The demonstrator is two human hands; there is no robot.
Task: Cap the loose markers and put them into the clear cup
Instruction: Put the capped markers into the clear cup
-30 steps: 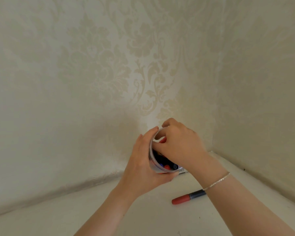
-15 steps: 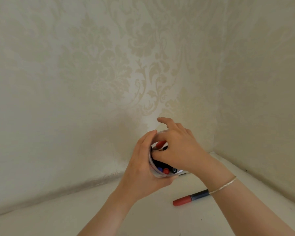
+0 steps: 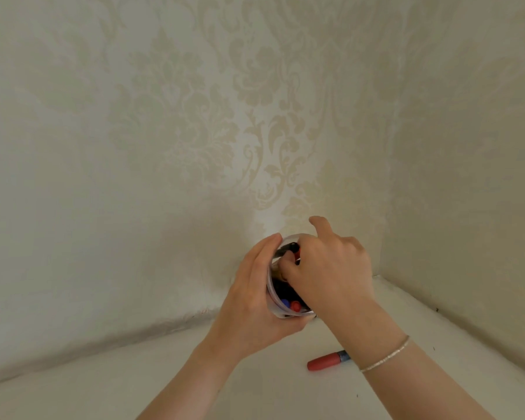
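Head view, looking down at a pale tabletop set into a corner of patterned wallpaper. A person's left hand wraps around the side of the clear cup, fingers and thumb curled to grip it; whether its base touches the table cannot be told. Inside the cup several markers already stand, with blue and red ends showing low down through the wall. The right hand covers the cup's mouth, its fingers bent down over the rim; a red and black marker top peeks out beside them. Whether those fingers pinch that marker or have let go cannot be told, since the hand hides it. On the table, nearer the viewer than the cup and just right of it, one capped marker with a red cap lies flat, partly hidden under the right wrist. Judging from this, most of the job looks done: one marker is being seated, and at least the red-capped one is left to go in.
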